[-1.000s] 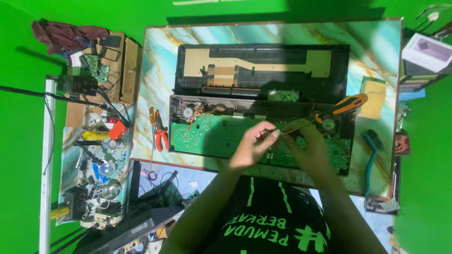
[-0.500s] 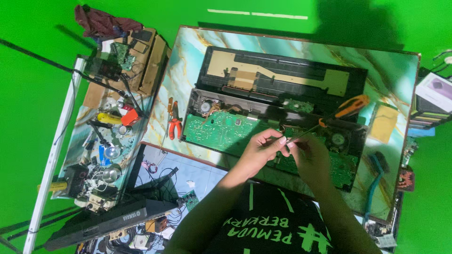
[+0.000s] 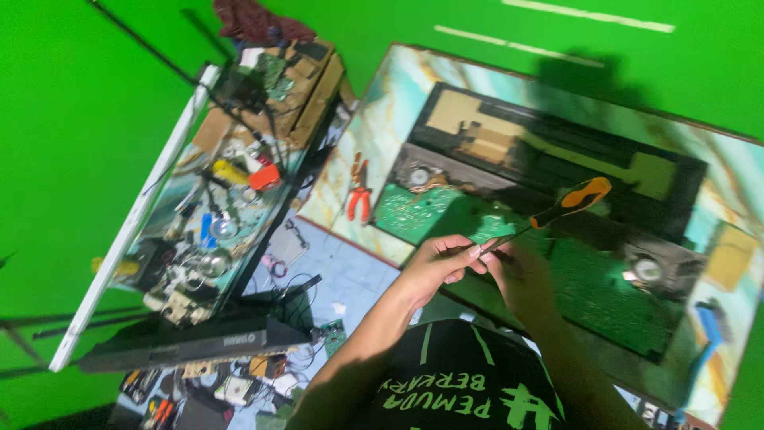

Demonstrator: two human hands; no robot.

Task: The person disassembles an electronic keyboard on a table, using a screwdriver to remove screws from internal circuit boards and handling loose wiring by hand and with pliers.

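Note:
An opened black electronic device (image 3: 549, 163) lies on a marble-patterned table (image 3: 380, 135), its green circuit board (image 3: 412, 212) exposed, with a round speaker (image 3: 646, 269) at its right end. My left hand (image 3: 436, 267) and my right hand (image 3: 521, 279) meet over the board's middle. A screwdriver (image 3: 569, 203) with an orange and black handle slants up to the right from them. My left fingers pinch the lower end of its shaft. My right fingers curl beside the tip; what they hold is hidden.
Red-handled pliers (image 3: 360, 195) lie on the table's left part and a blue brush (image 3: 708, 334) near its right edge. Left of the table, a shelf (image 3: 215, 215) is crowded with parts and wires. A long black unit (image 3: 191, 344) lies below it.
The screwdriver, which lay on the device's right side, is now lifted with its shaft at my fingertips. The camera has tilted and come closer, so the table looks rotated.

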